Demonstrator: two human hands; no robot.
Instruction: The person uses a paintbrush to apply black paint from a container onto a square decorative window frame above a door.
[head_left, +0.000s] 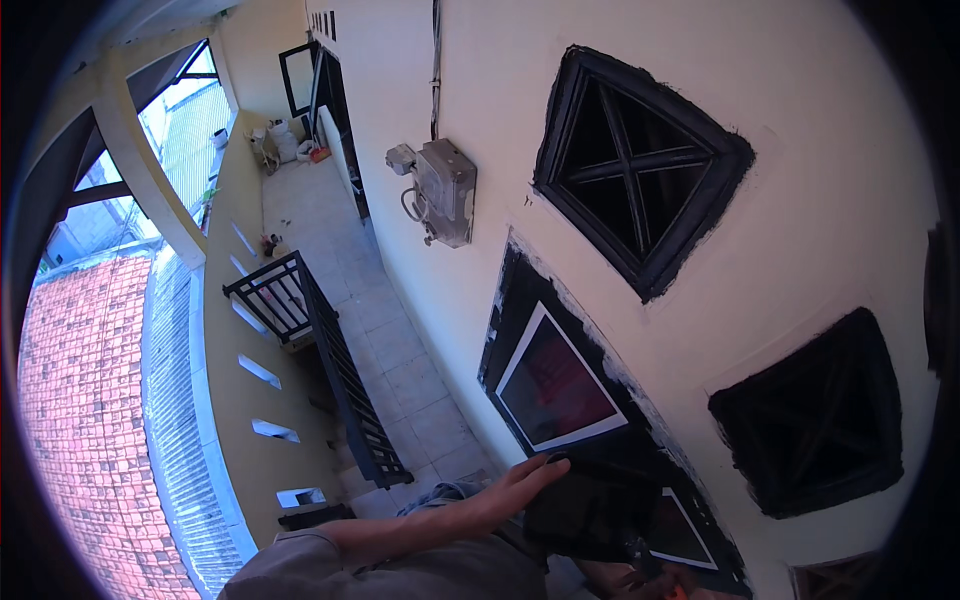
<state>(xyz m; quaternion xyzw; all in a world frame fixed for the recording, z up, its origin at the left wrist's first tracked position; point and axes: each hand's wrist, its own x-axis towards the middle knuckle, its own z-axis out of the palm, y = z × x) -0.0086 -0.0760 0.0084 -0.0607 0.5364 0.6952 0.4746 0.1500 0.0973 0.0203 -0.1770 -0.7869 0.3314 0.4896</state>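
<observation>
My left hand (536, 476) grips the near edge of a dark, box-like container (592, 510), whose inside is too dark to make out. At the bottom right my right hand (652, 581) is closed around a tool with an orange part (679, 589), likely a brush; the hand is partly in shadow. Beside both hands is a window with a black-painted frame (641, 442) and white-edged panes (559, 382). Black paint runs unevenly onto the wall around it. Above, a vent with crossed bars (630, 165) has a black frame, and another black vent (814, 420) is lower right.
An electric meter box (446, 191) is fixed to the cream wall (480, 75). Black metal railing (337, 360) guards a stairwell beside the tiled walkway (405, 375). Sacks (283, 141) stand at the far end near an open door. A low wall with slots borders tiled roofs (90, 390).
</observation>
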